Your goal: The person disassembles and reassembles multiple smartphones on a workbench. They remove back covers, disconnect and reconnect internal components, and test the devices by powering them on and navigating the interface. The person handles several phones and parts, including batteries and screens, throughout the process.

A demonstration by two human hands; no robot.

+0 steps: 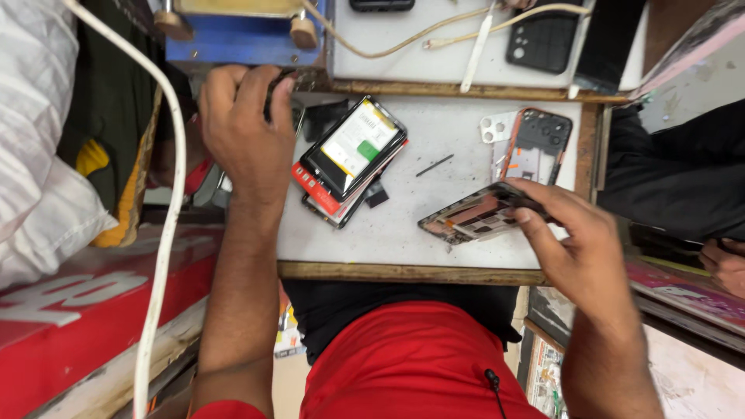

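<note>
My right hand [578,240] holds an opened phone body [473,217] by its right end, tilted just above the white worktop [403,233]. My left hand [244,128] reaches to the worktop's left rear corner and closes around a small dark object [275,89] that is mostly hidden by my fingers. Between my hands lies a stack of opened phones [349,159], the top one showing its battery. Behind my right hand rests a phone frame with an orange rim [535,143]. A thin dark tool [434,164] lies on the worktop in the middle.
A raised shelf [403,66] at the back carries cables, a dark phone back cover [543,39] and a white stick. A blue device [240,39] stands at the back left. A thick white cable [167,233] hangs at left. Another person's hand [725,264] shows at the right edge.
</note>
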